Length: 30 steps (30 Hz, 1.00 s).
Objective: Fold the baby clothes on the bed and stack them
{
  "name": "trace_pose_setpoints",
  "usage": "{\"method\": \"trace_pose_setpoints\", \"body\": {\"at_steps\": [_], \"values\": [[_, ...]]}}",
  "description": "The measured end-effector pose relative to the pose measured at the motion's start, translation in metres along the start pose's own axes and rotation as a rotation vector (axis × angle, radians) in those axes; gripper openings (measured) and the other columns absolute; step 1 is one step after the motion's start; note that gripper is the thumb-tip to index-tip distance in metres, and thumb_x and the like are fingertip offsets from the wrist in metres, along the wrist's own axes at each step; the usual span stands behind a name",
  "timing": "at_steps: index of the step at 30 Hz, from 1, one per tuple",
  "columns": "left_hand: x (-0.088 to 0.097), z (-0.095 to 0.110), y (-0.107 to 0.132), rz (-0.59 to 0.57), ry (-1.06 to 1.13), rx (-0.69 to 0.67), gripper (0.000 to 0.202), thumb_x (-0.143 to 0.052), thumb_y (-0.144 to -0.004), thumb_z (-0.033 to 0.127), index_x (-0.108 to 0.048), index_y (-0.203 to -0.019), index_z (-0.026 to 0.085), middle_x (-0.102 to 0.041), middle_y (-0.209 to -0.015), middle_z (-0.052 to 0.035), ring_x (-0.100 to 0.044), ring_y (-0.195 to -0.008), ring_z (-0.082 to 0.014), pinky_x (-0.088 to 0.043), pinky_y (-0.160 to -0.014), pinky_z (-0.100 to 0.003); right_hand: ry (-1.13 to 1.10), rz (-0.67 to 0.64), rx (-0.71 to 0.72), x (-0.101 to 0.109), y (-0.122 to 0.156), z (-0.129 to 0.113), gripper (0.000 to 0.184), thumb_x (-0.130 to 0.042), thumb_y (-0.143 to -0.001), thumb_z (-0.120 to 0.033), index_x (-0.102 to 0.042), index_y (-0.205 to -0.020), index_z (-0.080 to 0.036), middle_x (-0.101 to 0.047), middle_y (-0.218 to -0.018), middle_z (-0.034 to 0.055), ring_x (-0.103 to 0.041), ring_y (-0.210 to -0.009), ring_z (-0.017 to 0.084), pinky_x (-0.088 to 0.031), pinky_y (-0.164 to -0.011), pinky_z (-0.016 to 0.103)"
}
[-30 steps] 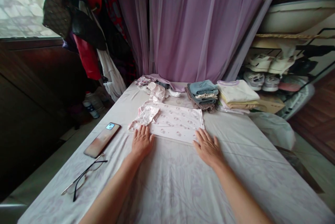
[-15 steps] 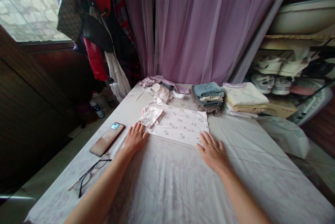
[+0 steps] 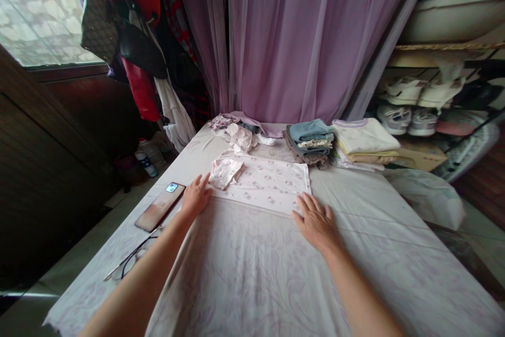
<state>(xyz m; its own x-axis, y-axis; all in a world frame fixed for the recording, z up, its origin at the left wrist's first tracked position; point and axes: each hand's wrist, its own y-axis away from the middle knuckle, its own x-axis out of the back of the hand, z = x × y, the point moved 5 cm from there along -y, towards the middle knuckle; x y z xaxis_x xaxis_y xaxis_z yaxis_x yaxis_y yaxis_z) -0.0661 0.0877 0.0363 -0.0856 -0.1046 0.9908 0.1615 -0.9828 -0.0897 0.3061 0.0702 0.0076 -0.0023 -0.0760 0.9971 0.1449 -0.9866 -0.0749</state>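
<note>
A pale pink printed garment (image 3: 268, 182) lies flat on the cloth-covered table (image 3: 252, 263), with one sleeve folded inward over its left end. My left hand (image 3: 196, 195) is beside that left end, fingers stretched out toward the folded sleeve (image 3: 226, 173); whether it touches the fabric I cannot tell. At the garment's lower right corner rests my right hand (image 3: 315, 221), palm down with its fingers spread. Neither hand grips anything.
Left of my left arm lie a phone (image 3: 160, 208) and eyeglasses (image 3: 132, 258), partly hidden. Crumpled clothes (image 3: 240, 137) sit at the back. Folded stacks, one blue-grey (image 3: 310, 142) and one white and yellow (image 3: 365, 140), stand at the back right. A purple curtain (image 3: 276, 37) hangs behind.
My left hand has shifted left, off the garment's lower left corner, and the tablecloth is ruffled near that forearm. My right hand stays at the right corner. The view has moved slightly.
</note>
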Motion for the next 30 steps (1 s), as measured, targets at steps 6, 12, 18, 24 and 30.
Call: {"method": "trace_pose_setpoints", "body": {"at_steps": [6, 12, 18, 24, 30], "values": [[0.020, 0.012, -0.012, 0.019, -0.052, -0.126, 0.032, -0.041, -0.095, 0.032, -0.070, -0.109, 0.027, -0.056, -0.139, -0.0075, -0.052, -0.127, -0.0270, -0.034, -0.108, -0.050, -0.028, 0.016, 0.014, 0.002, 0.000, 0.000, 0.051, -0.031, -0.098, -0.041, -0.043, -0.144, -0.023, -0.036, -0.154, 0.0069, -0.029, -0.141, 0.025, -0.025, -0.110, 0.056], [0.020, 0.023, -0.022, -0.079, -0.008, -0.204, 0.028, -0.041, -0.094, 0.029, -0.067, -0.104, 0.024, -0.069, -0.119, -0.0064, -0.063, -0.109, -0.0227, -0.045, -0.096, -0.039, -0.056, 0.034, 0.017, 0.002, 0.000, 0.001, 0.049, -0.033, -0.097, -0.040, -0.045, -0.142, -0.024, -0.038, -0.153, 0.0075, -0.030, -0.140, 0.026, -0.025, -0.110, 0.055], [0.018, 0.029, -0.013, -0.133, 0.007, -0.254, 0.036, -0.057, -0.086, 0.038, -0.060, -0.121, 0.031, -0.055, -0.141, -0.0038, -0.052, -0.127, -0.0260, -0.030, -0.109, -0.052, -0.080, 0.028, 0.012, 0.002, 0.001, 0.002, 0.047, -0.034, -0.097, -0.040, -0.047, -0.140, -0.026, -0.038, -0.153, 0.0063, -0.030, -0.140, 0.024, -0.023, -0.110, 0.054], [0.027, 0.030, -0.025, -0.109, -0.009, -0.131, 0.021, -0.048, -0.089, 0.027, -0.068, -0.098, 0.025, -0.072, -0.111, -0.0043, -0.065, -0.105, -0.0236, -0.039, -0.101, -0.040, -0.102, 0.040, 0.015, 0.002, 0.001, 0.003, 0.047, -0.035, -0.096, -0.039, -0.049, -0.139, -0.026, -0.040, -0.152, 0.0075, -0.030, -0.139, 0.025, -0.024, -0.109, 0.053], [0.063, 0.024, -0.063, -0.005, 0.020, 0.082, 0.038, -0.030, -0.095, 0.027, -0.064, -0.112, 0.018, -0.072, -0.102, -0.0105, -0.067, -0.091, -0.0233, -0.046, -0.070, -0.028, -0.112, 0.059, 0.023, 0.004, 0.002, 0.002, 0.047, -0.034, -0.097, -0.040, -0.050, -0.138, -0.025, -0.042, -0.151, 0.0073, -0.032, -0.138, 0.025, -0.024, -0.109, 0.052]]}}
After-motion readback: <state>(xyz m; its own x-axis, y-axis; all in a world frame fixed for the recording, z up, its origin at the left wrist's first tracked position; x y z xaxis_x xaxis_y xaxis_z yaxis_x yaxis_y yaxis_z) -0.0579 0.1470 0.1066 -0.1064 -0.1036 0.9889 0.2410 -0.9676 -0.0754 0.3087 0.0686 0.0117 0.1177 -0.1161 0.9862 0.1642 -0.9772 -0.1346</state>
